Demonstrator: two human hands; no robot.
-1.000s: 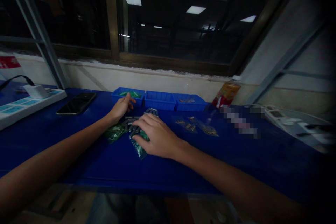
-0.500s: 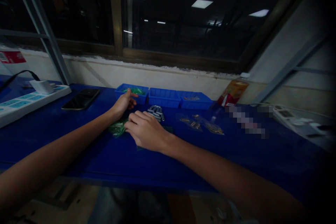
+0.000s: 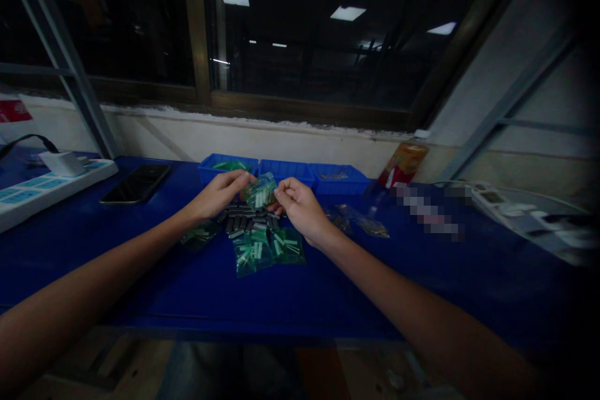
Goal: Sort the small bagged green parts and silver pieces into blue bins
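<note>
Between my two hands a green plastic bag [image 3: 260, 192] with pale stick-like pieces inside is held up above the table. My left hand [image 3: 224, 192] pinches its left edge, and my right hand [image 3: 300, 207] grips the right edge with closed fingers. Just beneath the bag lies a pile of dark grey cylindrical pieces [image 3: 241, 220], partly hidden by it. In front of the pile are two more green bags, a left one [image 3: 253, 253] and a right one [image 3: 287, 245], with similar pale pieces. Another green bag [image 3: 199, 234] rests below my left wrist.
Three blue bins stand at the back: the left bin [image 3: 206, 169] holds green bags, beside the middle bin [image 3: 300, 169] and right bin [image 3: 344, 186]. Clear bags of brass-coloured pieces [image 3: 370, 226] lie right. A bottle [image 3: 403, 165], phone [image 3: 135, 184] and power strip [image 3: 56, 186] flank them.
My right hand has moved from low over the pile up to the right, and a green bag is now held between both hands. The bags and grey pieces it covered are visible.
</note>
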